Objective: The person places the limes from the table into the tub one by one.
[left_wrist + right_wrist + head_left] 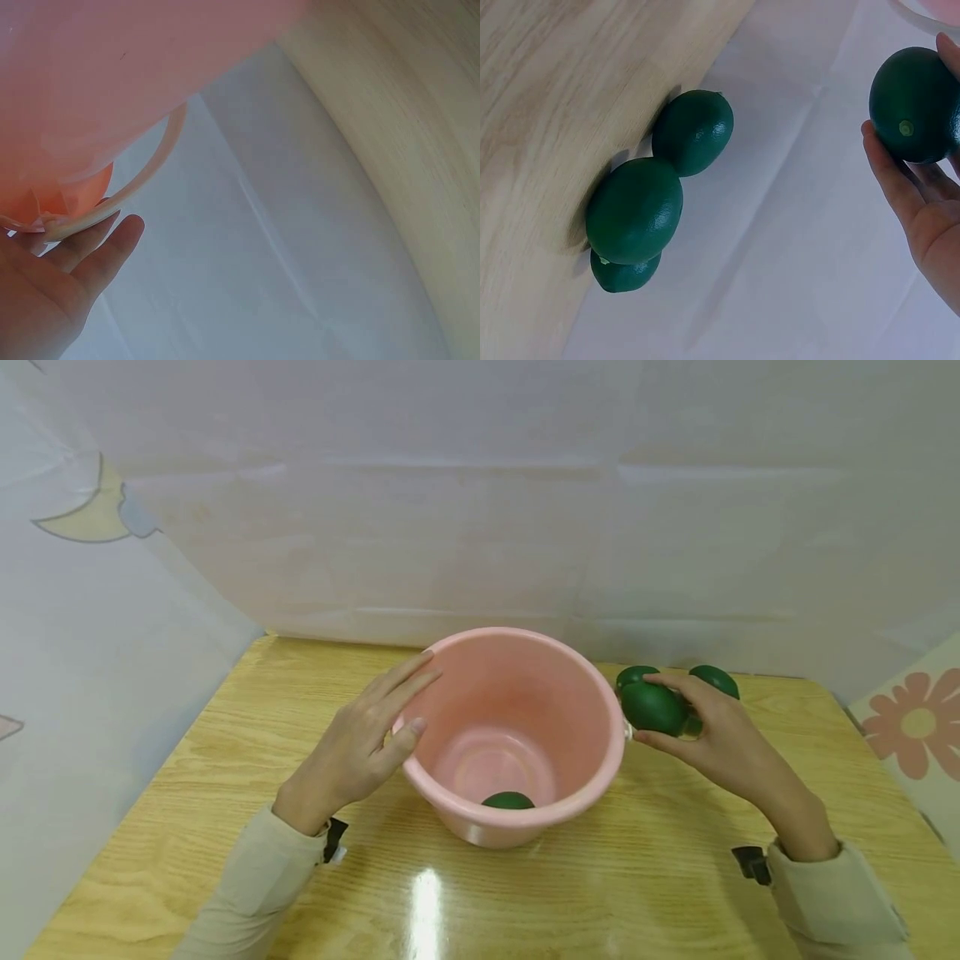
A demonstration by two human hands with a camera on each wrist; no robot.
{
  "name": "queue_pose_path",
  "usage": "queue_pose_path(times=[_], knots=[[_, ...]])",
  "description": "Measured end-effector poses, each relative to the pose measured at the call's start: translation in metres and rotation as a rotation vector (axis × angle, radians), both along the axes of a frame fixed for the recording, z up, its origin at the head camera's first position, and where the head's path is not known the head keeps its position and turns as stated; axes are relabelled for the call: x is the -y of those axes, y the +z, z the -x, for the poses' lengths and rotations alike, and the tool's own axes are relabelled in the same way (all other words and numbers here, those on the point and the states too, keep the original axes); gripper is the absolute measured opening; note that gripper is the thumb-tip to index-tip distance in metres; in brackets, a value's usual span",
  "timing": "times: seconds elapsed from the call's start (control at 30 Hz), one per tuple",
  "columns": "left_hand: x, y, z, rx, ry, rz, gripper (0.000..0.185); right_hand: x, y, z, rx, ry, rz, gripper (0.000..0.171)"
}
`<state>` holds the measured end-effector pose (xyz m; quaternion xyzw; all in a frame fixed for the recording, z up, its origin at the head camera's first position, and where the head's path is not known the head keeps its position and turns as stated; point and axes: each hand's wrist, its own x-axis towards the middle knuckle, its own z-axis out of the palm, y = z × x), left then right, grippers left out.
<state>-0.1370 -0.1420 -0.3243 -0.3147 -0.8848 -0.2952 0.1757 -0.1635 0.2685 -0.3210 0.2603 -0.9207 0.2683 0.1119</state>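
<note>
Right hand (pixel 712 735) — fingers and thumb curled round a dark green lime (pixel 654 707), held clear of the table just off the right side of the pink bucket (pixel 525 660). In the right wrist view the lime sits between fingertip and palm with its stem scar facing the camera, so its long axis runs roughly across the hand rather than along the fingers. The bucket's rim lies directly to the left of the held lime, close beside it; the lime looks about level with that rim, not yet over the opening.

Beyond the hand, further right and toward the back wall, three more limes (pixel 652 199) lie bunched on the wooden table (pixel 225 760), touching one another, partly hidden behind the hand in the head view.

Left hand (pixel 360 743) — fingers straight and relaxed, laid against the bucket's left wall with the fingertips at the rim and the thumb on the lip; it presses rather than grips. The left wrist view shows the bucket's thin wire handle (pixel 142 180) hanging down just by the fingers.

Inside the bucket, one lime (pixel 507 800) rests on the floor near the front wall.

Of the two hands, the right is the nearer to the loose limes; the left is on the far side of the bucket from them.
</note>
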Motion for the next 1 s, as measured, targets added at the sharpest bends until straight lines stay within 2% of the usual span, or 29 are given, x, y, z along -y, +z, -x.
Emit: queue_pose_path(times=[0.63, 1.0], knots=[[0.0, 0.0, 0.0, -0.01, -0.005, 0.0, 0.054, 0.005, 0.016, -0.007, -0.043, -0.067, 0.031, 0.068], [0.0, 0.001, 0.0, 0.009, -0.002, 0.006, 0.053, 0.008, 0.026, -0.008, -0.043, -0.067, 0.034, 0.069]])
